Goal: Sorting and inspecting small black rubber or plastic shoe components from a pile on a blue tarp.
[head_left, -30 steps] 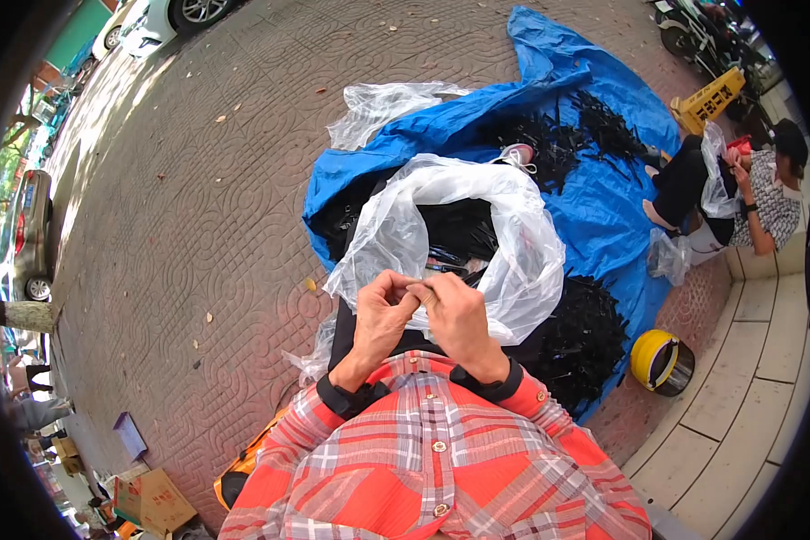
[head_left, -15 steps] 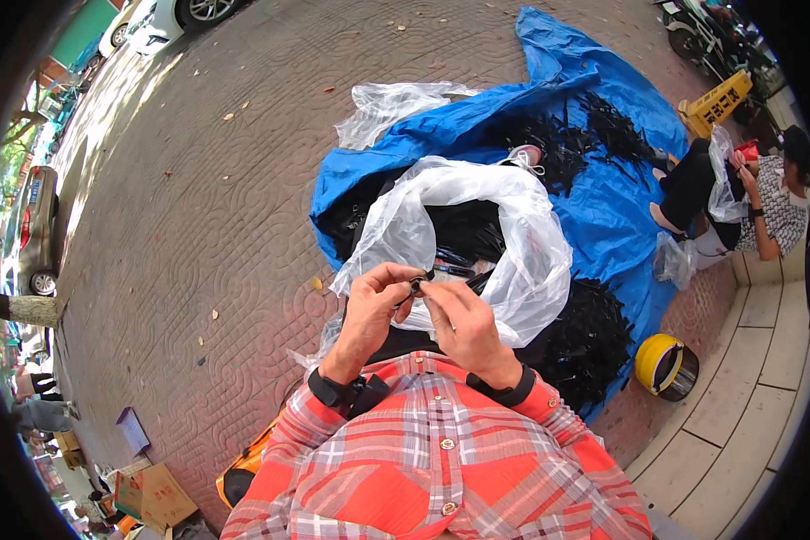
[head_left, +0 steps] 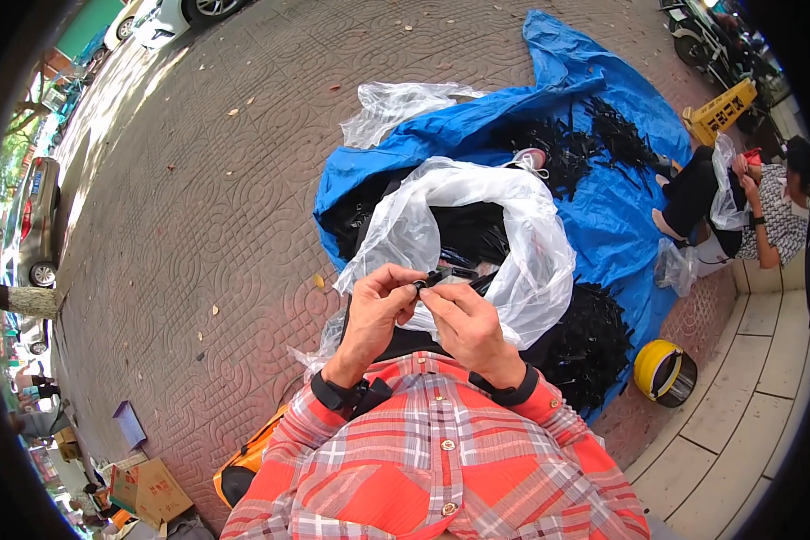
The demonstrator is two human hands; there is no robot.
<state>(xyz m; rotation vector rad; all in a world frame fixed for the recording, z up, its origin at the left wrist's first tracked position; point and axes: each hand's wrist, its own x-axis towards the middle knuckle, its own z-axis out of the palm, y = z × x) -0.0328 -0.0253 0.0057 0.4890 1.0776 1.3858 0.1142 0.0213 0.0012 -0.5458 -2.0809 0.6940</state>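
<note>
In front of my chest, my left hand point(head_left: 375, 310) and my right hand point(head_left: 468, 326) meet, fingertips pinched around a small black piece point(head_left: 430, 280). It looks like glossy plastic; its exact kind is too small to make out. Just beyond the fingers, a clear plastic bag point(head_left: 535, 243) lies spread with its rim rolled into a ring. Black pieces point(head_left: 468, 225) fill the inside of that ring. My palms hide part of the bag's near edge.
Under the bag lies a blue tarp point(head_left: 603, 216) with heaps of black strips point(head_left: 589, 346). A yellow helmet point(head_left: 661, 369) rests at the right beside tiled steps point(head_left: 720, 405). Another person point(head_left: 769, 211) sits at the far right holding something red. Patterned paving point(head_left: 207, 225) stretches left.
My fingers have shifted slightly around the black piece, and more of it shows above the fingertips. Both hands stay in nearly the same place.
</note>
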